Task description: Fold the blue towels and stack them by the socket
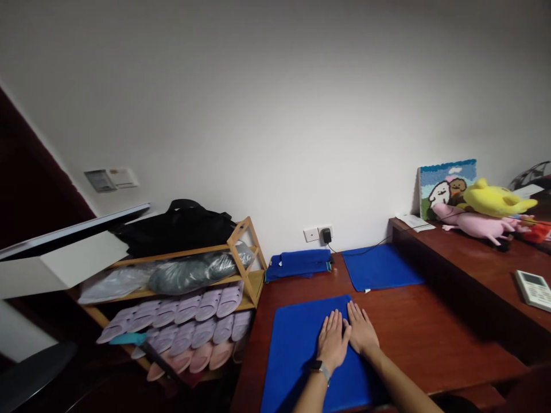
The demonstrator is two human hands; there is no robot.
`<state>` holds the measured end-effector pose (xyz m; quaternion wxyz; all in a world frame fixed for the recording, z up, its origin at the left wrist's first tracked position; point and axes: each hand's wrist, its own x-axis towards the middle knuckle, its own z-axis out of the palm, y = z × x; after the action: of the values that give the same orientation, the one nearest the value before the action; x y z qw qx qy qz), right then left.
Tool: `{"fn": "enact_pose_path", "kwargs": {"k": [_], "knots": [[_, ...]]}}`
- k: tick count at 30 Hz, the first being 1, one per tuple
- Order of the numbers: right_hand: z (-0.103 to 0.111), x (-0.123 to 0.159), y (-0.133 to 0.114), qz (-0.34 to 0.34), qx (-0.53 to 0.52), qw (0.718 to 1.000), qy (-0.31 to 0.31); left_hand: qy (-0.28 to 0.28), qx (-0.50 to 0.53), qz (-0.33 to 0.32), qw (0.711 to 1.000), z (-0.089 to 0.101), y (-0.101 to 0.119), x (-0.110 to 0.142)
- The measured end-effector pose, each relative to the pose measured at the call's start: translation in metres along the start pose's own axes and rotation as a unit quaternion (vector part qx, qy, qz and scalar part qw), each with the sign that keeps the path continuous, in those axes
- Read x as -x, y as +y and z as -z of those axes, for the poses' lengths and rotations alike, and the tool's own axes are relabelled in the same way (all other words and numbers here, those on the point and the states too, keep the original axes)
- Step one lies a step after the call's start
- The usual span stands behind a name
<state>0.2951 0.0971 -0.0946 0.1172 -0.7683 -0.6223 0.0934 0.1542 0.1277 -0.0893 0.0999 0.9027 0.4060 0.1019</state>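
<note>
A blue cloth (293,344) lies spread flat on the reddish-brown wooden table (430,327). My left hand (333,342) rests palm down on it, fingers stretched out, with a watch on the wrist. Close beside it, my right hand (362,330) lies flat along the cloth's right edge, its fingers also extended. The hands touch or nearly touch at the left thumb. Neither one grips anything. Toward the wall lie a folded stack of blue cloths (299,264) and another flat blue cloth (381,268).
Left of the table stands a wooden shoe rack (247,275) with lilac and pink slippers (206,304) and a black bag (178,226) on top. A charger (327,235) sits in the wall socket, its cable running right. Plush toys (482,218) and a calculator-like device (534,289) occupy the raised right surface.
</note>
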Motion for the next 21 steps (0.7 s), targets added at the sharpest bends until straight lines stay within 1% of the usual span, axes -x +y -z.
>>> {"fn": "enact_pose_path", "kwargs": {"k": [1,3,5,9,11,13,16,21], "knots": [[0.001,0.000,0.000,-0.001,0.002,1.000,0.000,0.000,-0.002,-0.001,1.000,0.000,-0.002,0.003],[0.003,0.001,-0.001,-0.009,0.002,1.000,0.002,-0.003,-0.013,0.008,1.000,0.007,-0.016,0.013],[0.004,0.002,-0.003,-0.021,0.001,1.000,0.003,-0.005,-0.027,0.033,0.999,0.019,-0.039,0.027],[0.001,0.002,-0.002,-0.025,-0.004,1.000,0.005,-0.001,-0.058,0.108,0.992,0.043,-0.097,0.064],[-0.002,0.001,-0.001,-0.026,0.000,1.000,0.005,0.010,-0.070,0.140,0.988,0.048,-0.121,0.082],[-0.004,0.000,0.000,-0.027,0.006,1.000,0.003,0.027,-0.074,0.159,0.984,0.049,-0.136,0.096],[-0.003,0.000,0.000,-0.028,0.018,0.999,-0.005,0.044,-0.070,0.165,0.983,0.050,-0.140,0.105],[0.006,0.003,-0.004,-0.035,0.017,0.999,-0.019,0.041,-0.059,0.170,0.983,0.056,-0.130,0.104]]}}
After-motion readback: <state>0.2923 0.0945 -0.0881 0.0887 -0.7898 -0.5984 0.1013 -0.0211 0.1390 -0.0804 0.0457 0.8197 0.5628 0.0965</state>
